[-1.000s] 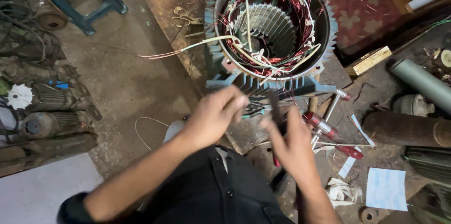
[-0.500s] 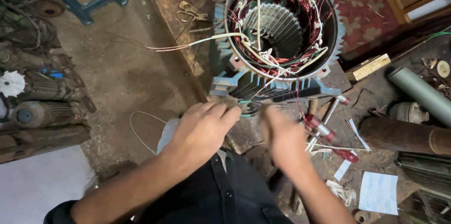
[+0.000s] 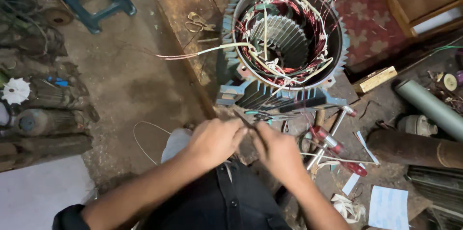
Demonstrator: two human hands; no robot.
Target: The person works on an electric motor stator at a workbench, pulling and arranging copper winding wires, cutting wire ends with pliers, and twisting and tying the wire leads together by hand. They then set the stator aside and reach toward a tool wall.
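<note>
— What changed?
— Both hands have drawn together below the motor [image 3: 287, 41]. The left hand [image 3: 214, 140] and right hand [image 3: 277, 150] now pinch a thin wire [image 3: 247, 123] between closed fingertips.
— Meaning?
— Probably twisting it.

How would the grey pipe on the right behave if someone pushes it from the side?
The grey pipe is round and smooth, so it would probably roll. It looks hollow and plastic, so likely light and stiff. The brown cylinder beside it may stop it soon.
</note>
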